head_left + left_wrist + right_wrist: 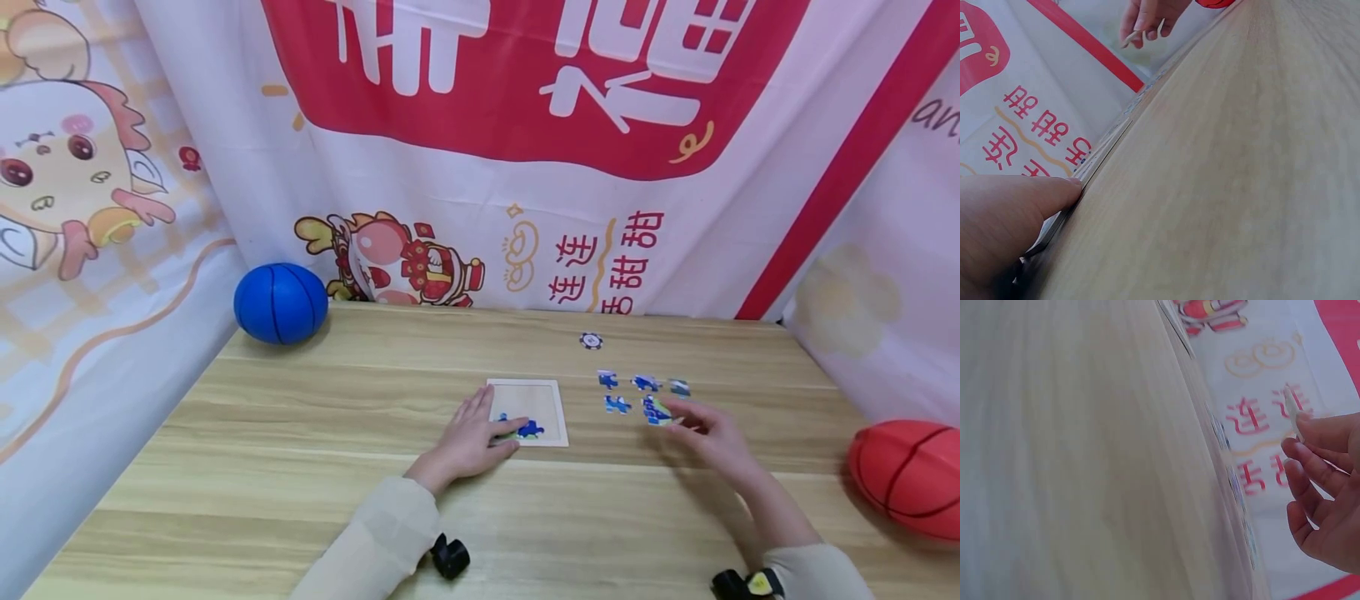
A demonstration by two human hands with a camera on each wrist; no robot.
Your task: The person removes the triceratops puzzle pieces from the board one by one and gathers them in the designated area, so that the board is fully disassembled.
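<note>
A square wooden puzzle tray [560,421] with a pale rim lies on the table. My left hand [468,433] rests on its left side, fingers stretched out, one of them touching blue jigsaw pieces [532,430] in the tray's lower part. To the right, my right hand [711,435] is raised above the table. Between thumb and fingertips it pinches a thin jigsaw piece [1293,411], seen nearly edge-on in the right wrist view. Several loose jigsaw pieces [617,405], blue with some green, lie beyond and left of that hand.
A round poker chip [591,341] lies behind the loose pieces. A blue ball [281,303] sits at the table's back left corner and a red ball [909,479] at the right edge. Printed cloth [465,192] hangs behind and at both sides of the table.
</note>
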